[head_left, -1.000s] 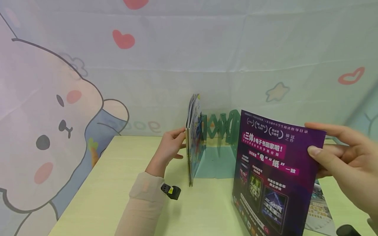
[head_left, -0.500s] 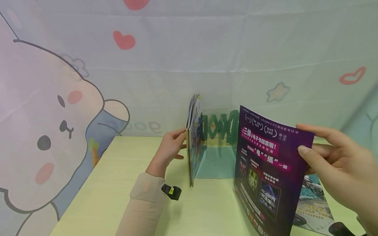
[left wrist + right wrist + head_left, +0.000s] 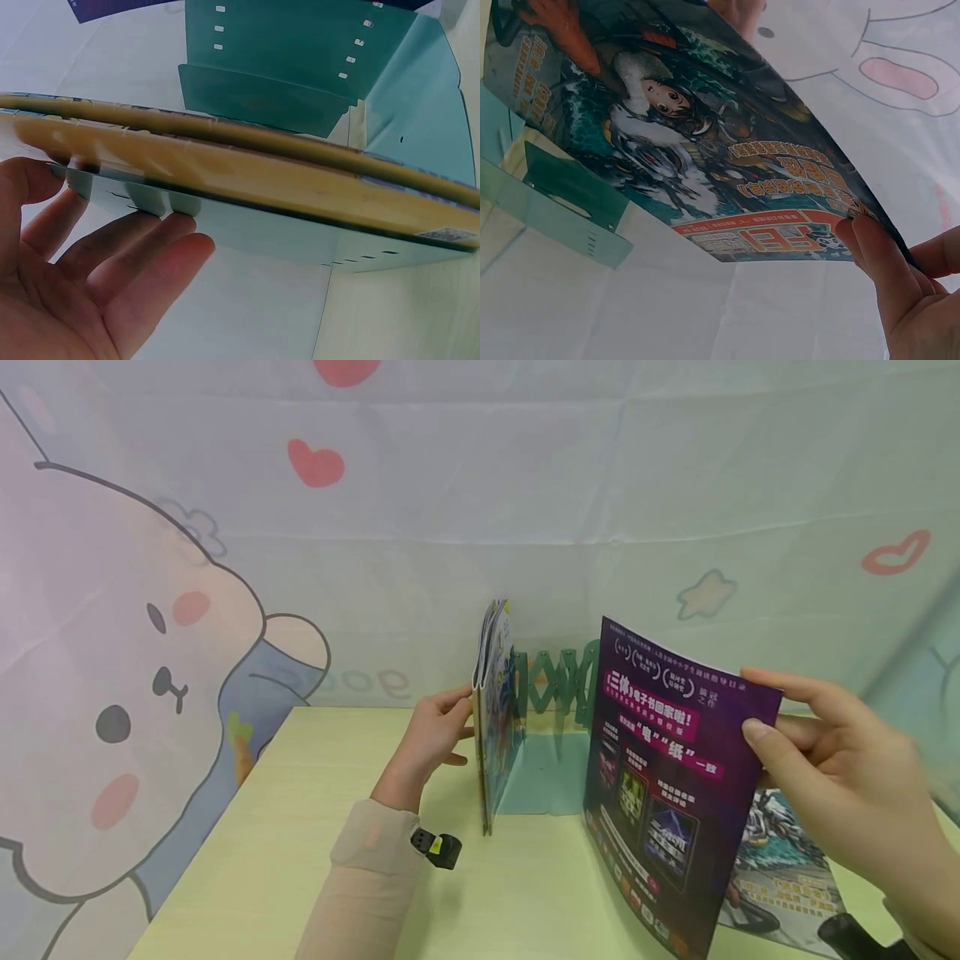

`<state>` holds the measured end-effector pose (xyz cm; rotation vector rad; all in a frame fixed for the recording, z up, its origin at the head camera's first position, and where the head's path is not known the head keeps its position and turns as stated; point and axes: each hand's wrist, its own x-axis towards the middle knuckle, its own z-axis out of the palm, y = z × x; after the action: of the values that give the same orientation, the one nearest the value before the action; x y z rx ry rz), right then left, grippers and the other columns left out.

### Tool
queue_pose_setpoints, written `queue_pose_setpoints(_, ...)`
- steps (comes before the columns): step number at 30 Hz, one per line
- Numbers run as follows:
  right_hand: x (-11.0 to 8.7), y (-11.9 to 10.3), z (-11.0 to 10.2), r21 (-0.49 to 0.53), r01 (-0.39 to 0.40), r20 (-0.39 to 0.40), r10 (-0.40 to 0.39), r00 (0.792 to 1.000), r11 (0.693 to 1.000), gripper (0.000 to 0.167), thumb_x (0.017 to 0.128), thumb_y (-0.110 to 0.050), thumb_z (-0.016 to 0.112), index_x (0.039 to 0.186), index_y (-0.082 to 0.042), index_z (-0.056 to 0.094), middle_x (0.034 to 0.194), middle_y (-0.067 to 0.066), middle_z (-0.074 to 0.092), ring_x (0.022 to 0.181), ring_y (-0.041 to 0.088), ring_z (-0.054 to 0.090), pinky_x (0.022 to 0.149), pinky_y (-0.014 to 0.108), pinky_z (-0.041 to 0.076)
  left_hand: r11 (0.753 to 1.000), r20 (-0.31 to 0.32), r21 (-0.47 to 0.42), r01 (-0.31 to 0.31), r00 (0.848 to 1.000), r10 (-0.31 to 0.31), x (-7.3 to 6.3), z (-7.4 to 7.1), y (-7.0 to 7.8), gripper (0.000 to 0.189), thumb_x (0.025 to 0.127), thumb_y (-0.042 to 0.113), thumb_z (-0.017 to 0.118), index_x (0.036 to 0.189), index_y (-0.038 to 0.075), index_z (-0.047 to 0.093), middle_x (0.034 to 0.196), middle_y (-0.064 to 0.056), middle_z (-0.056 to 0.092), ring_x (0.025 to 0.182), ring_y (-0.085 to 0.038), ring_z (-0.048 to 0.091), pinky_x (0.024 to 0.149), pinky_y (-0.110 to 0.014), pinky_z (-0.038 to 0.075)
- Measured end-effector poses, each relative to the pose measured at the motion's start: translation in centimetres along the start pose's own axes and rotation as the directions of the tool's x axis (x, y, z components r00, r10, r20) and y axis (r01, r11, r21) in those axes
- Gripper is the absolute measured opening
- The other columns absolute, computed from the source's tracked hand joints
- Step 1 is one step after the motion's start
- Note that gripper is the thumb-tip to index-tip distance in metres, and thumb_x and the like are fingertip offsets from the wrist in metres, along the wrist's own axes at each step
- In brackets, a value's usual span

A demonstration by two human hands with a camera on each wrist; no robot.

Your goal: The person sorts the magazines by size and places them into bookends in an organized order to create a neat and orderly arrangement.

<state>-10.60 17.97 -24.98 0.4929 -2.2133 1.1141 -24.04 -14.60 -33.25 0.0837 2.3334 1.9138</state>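
Observation:
My left hand [image 3: 438, 727] rests flat, fingers fairly straight, against the left side of a few thin magazines [image 3: 495, 718] standing upright at the left end of a green expandable book rack [image 3: 558, 681]. In the left wrist view the fingertips [image 3: 180, 221] touch the rack's teal end plate [image 3: 262, 232] under the magazines [image 3: 247, 165]. My right hand [image 3: 817, 760] pinches the upper right corner of a purple magazine [image 3: 667, 777], thumb in front and fingers behind, holding it upright near the rack's right end. The right wrist view shows its illustrated other cover [image 3: 690, 150] and my right hand [image 3: 885, 277].
Another magazine [image 3: 783, 868] lies flat on the pale green table [image 3: 300, 827] behind the purple one, at the right. A cloth backdrop with a cartoon bunny [image 3: 112, 693] closes the back and left. A black wrist camera [image 3: 437, 848] sits under my left forearm.
My right hand has carried the purple magazine left and farther away, toward the rack, uncovering more of the flat magazine. The left hand and upright magazines have not moved.

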Motion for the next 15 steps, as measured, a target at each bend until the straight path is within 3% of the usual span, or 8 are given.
queue_pose_setpoints(4,0.22,0.09,0.22,0.017,0.008,0.007,-0.008,1.0,1.0,0.049,0.086,0.012,0.057,0.131,-0.005,0.054,0.08,-0.027,0.066,0.057,-0.003,0.065,0.039,0.015,0.038,1.0,-0.003,0.001,-0.003,1.0,0.003,-0.01,0.01,-0.01,0.044,0.098,0.035,0.044,0.141,0.024,0.046,0.148,-0.005,0.042,0.119,-0.033,0.057,0.081,-0.057,0.052)
queue_pose_setpoints(8,0.33,0.42,0.5,0.021,0.0,0.016,0.0,1.0,1.0,0.048,0.087,0.01,0.056,0.132,-0.006,0.053,0.082,-0.024,0.066,0.06,-0.002,0.066,0.054,0.013,0.051,1.0,-0.004,-0.002,-0.002,1.0,0.002,0.07,0.05,-0.03,0.044,0.098,0.035,0.045,0.14,0.025,0.047,0.148,-0.005,0.041,0.119,-0.032,0.057,0.081,-0.058,0.052)
queue_pose_setpoints(15,0.56,0.78,0.91,0.021,-0.004,0.009,0.004,1.0,1.0,0.047,0.088,0.008,0.055,0.133,-0.006,0.052,0.081,-0.026,0.065,0.057,-0.001,0.066,0.053,0.015,0.052,1.0,-0.007,-0.006,0.002,1.0,-0.002,0.07,0.08,-0.04,0.043,0.098,0.036,0.045,0.14,0.026,0.048,0.147,-0.004,0.042,0.118,-0.032,0.058,0.081,-0.058,0.051)
